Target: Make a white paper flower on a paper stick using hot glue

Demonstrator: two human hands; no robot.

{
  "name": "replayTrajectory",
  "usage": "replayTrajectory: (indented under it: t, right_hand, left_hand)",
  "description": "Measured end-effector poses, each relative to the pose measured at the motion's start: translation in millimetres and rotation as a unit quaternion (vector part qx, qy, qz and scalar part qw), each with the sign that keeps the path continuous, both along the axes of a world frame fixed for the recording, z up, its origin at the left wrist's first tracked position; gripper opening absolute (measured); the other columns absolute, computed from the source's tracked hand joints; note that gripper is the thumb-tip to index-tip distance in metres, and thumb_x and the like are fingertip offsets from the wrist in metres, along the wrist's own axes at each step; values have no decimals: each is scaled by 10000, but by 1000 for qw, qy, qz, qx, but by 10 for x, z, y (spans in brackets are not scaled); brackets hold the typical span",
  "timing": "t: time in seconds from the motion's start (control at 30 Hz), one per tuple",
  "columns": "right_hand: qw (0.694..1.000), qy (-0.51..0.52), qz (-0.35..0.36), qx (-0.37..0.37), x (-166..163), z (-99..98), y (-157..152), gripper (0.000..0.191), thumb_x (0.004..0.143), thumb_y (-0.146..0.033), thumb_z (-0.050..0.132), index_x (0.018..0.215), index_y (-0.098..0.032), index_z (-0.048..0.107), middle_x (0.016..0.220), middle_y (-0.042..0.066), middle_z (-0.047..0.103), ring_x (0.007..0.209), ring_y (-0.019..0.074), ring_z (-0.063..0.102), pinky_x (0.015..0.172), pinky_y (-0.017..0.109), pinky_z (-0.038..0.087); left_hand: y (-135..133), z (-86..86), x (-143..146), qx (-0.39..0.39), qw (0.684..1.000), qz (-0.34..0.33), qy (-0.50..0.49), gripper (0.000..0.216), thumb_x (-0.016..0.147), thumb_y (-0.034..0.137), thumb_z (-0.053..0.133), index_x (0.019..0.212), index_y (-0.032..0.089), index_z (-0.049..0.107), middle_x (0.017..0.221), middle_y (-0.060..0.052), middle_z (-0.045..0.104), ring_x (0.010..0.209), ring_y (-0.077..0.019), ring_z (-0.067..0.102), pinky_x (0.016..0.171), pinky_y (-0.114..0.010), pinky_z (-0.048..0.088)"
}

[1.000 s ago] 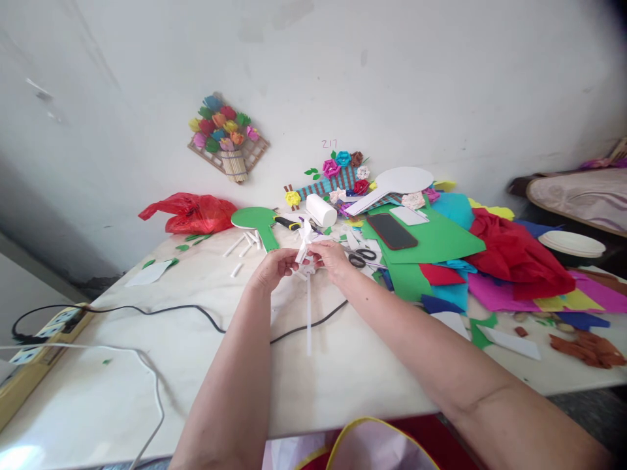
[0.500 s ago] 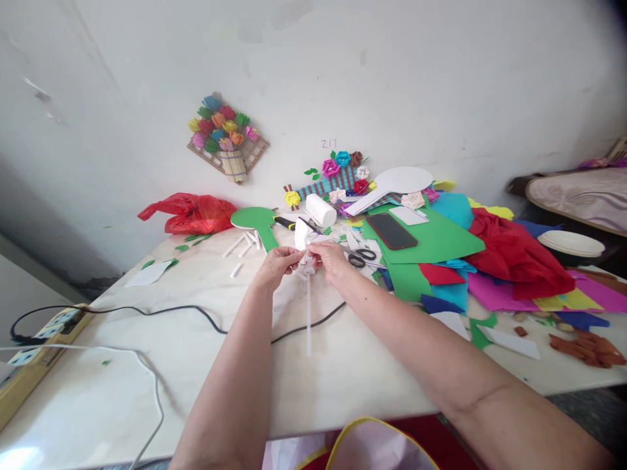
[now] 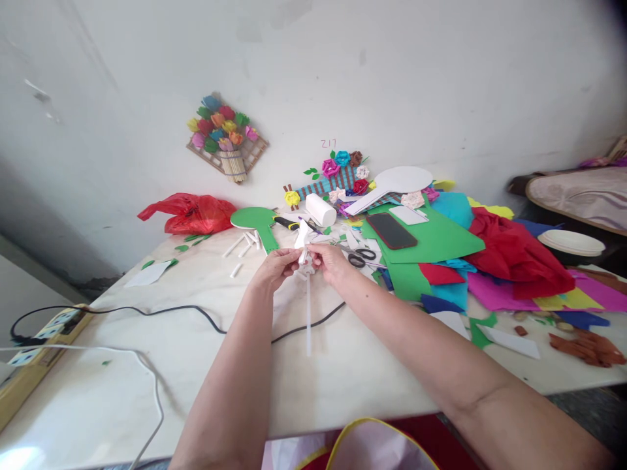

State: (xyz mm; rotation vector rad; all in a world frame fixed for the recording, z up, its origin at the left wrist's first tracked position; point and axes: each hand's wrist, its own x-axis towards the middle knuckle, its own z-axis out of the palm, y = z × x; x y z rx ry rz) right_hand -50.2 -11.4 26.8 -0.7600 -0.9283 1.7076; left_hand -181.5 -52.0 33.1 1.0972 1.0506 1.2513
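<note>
Since the earlier frame our paper piece (image 3: 302,236) has tilted slightly. Our left hand (image 3: 275,266) and right hand (image 3: 332,258) both pinch it over the mid table (image 3: 196,365), stick (image 3: 308,320) hanging nearward. It seems light and crushable; we'd grip where stick meets paper.

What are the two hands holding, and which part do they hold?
Both the left hand and the right hand pinch a white paper craft at its folded top, where it meets its thin white stick. The stick hangs free below.
</note>
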Motion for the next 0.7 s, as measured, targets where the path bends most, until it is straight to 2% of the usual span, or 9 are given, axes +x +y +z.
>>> replayTrajectory:
  t: [0.37, 0.53, 0.7]
  right_hand:
    - [996, -17, 82, 24, 58, 111, -91, 294, 601, -207, 591, 415, -175, 365, 343, -72, 319, 332, 35, 260, 374, 208, 204]
    - [995, -23, 91, 35, 48, 75, -64, 305, 597, -213, 590, 412, -172, 351, 359, -66, 339, 348, 36, 297, 383, 203, 211]
    - [993, -21, 97, 62, 58, 86, -61, 266, 583, -211, 578, 416, -160, 377, 367, -64, 356, 337, 24, 246, 368, 204, 141]
  left_hand:
    - [-18, -6, -20, -19, 998, -35, -57, 249, 521, 255, 780, 660, 99, 645, 564, -16, 502, 453, -24, 348, 364, -147, 149]
    - [-21, -14, -23, -22, 997, -42, -60, 252, 526, 251, 774, 675, 102, 635, 578, -26, 525, 463, -31, 367, 372, -150, 159]
    - [-5, -28, -28, -10, 998, -40, -54, 237, 584, 287, 736, 687, 106, 624, 563, -25, 536, 460, -36, 389, 378, -159, 180]
